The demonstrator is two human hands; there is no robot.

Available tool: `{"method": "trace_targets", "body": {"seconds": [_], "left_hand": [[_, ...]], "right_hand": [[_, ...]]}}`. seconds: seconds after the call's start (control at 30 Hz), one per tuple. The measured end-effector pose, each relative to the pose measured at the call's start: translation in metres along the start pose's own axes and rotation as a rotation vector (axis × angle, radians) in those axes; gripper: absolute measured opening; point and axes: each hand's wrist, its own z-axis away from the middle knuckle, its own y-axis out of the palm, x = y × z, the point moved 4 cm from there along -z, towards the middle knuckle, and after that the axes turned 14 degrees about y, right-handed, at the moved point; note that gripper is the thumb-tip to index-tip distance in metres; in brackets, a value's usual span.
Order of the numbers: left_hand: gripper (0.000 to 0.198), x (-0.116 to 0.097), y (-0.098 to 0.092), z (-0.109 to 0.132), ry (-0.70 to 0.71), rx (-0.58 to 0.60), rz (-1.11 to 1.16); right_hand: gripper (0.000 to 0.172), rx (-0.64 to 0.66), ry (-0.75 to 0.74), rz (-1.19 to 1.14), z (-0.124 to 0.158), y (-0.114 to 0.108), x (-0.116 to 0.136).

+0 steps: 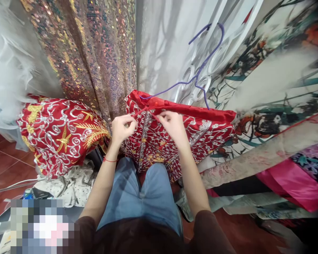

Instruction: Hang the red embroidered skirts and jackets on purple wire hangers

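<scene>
A red garment (159,141) with silver and gold embroidery hangs in front of my knees from a purple hanger (196,76), whose hook points up. Thin red ties come out near the left part of its plain red waistband (185,108). My left hand (123,128) pinches one tie at the left of the knot area. On the right, my right hand (171,125) holds the other tie between closed fingers. Both ties meet at the waistband between my hands.
Another red embroidered cloth (60,135) lies at the left on polka-dot fabric (69,187). Sequined fabric (95,46) hangs behind it. Floral fabric (267,120) and pink cloth (294,180) hang at the right. White cables (14,184) cross the far left.
</scene>
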Motion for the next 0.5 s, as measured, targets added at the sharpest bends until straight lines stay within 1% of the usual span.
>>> {"method": "trace_targets", "body": {"seconds": [0.03,0.07,0.1,0.13,0.17,0.2,0.23,0.27,0.33,0.4,0.43,0.5], "left_hand": [[0.018,0.002,-0.004,-0.001,-0.019,-0.055,-0.115],[0.014,0.003,-0.007,-0.002,-0.049,-0.149,-0.188],[0.013,0.003,-0.009,-0.004,-0.075,-0.263,-0.209],[0.017,0.003,-0.009,-0.006,-0.088,-0.367,-0.178],[0.020,0.001,-0.007,-0.009,-0.086,-0.443,-0.111],[0.022,0.000,-0.004,-0.012,-0.076,-0.476,-0.022],[0.023,-0.002,0.001,-0.015,-0.059,-0.463,0.074],[0.024,-0.004,0.006,-0.017,-0.040,-0.406,0.159],[0.022,-0.009,0.016,-0.020,-0.008,-0.210,0.281],[0.019,-0.011,0.021,-0.019,0.000,-0.037,0.345],[0.019,-0.011,0.021,-0.018,-0.007,0.014,0.365],[0.020,-0.010,0.019,-0.018,-0.033,0.073,0.392]], "right_hand": [[0.022,0.134,-0.027,0.007,-0.002,0.001,0.001],[0.019,0.279,-0.053,-0.012,-0.002,0.003,0.003],[0.020,0.408,-0.076,-0.055,0.000,0.004,0.006],[0.022,0.499,-0.092,-0.116,0.002,0.005,0.009],[0.025,0.542,-0.100,-0.189,0.004,0.004,0.013],[0.028,0.538,-0.103,-0.260,0.005,0.003,0.016],[0.031,0.497,-0.101,-0.315,0.005,0.002,0.018],[0.033,0.428,-0.100,-0.353,0.004,0.000,0.019],[0.032,0.279,-0.134,-0.361,0.002,-0.004,0.019],[0.027,0.188,-0.249,-0.287,0.001,-0.005,0.021],[0.025,0.174,-0.330,-0.230,0.001,-0.004,0.022],[0.022,0.185,-0.486,-0.102,0.001,0.000,0.025]]}}
